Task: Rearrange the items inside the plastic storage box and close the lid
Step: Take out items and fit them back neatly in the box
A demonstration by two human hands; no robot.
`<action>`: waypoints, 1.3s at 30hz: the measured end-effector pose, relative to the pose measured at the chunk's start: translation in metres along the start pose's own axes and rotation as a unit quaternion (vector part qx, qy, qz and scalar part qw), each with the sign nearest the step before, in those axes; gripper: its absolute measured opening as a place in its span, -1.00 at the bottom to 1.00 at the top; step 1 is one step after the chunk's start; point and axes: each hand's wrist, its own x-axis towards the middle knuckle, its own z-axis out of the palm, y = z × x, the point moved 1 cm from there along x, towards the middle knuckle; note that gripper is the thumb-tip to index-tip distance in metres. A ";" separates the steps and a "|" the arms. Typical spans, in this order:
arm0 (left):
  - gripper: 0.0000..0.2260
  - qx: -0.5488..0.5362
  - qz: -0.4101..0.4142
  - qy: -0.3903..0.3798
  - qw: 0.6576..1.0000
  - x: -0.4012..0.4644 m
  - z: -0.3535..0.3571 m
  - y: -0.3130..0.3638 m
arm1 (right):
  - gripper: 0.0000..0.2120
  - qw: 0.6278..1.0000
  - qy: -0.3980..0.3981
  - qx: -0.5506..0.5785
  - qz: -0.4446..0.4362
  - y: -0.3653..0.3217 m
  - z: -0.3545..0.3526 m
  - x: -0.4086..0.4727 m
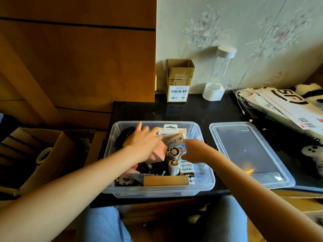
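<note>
On the black tabletop [201, 110], at six o'clock of the view, the clear plastic storage box [157, 191] is seen standing open and crowded with items; its lid [250, 154] is laid flat on the tabletop at three o'clock of the box, just beside it and apart from its rim. The task is judged to be in its first part: the sorting inside the box is under way, and the closing of the lid is wholly left to be done.

Both hands are held inside the box; the left hand [143, 142] is spread with straight fingers, laid over a pink box [160, 153] and reaching toward twelve o'clock, with nothing seen to be gripped; the right hand [194, 151] is lowered with curled fingers over the packets at the box's middle right, but whether anything is pinched cannot be told, since the fingertips are hidden.

By count: one storage box; one lid; two hands. Inside are made out one pink box, one coil of black cable [123, 137] at ten o'clock, one wooden roller [166, 180] along the near wall at six o'clock, two pale cylinders [173, 159], at least two battery packs [186, 167], and about three cards or cartons [172, 134] at one o'clock; smaller pieces are too tangled to be counted. Beyond the box, at twelve o'clock, one cardboard carton [180, 81] is stood against the wall.
</note>
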 end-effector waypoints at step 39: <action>-0.09 -0.395 -0.094 0.087 0.910 -0.017 0.016 -0.065 | -0.46 0.967 0.116 -0.104 -0.203 0.000 -0.007 0.048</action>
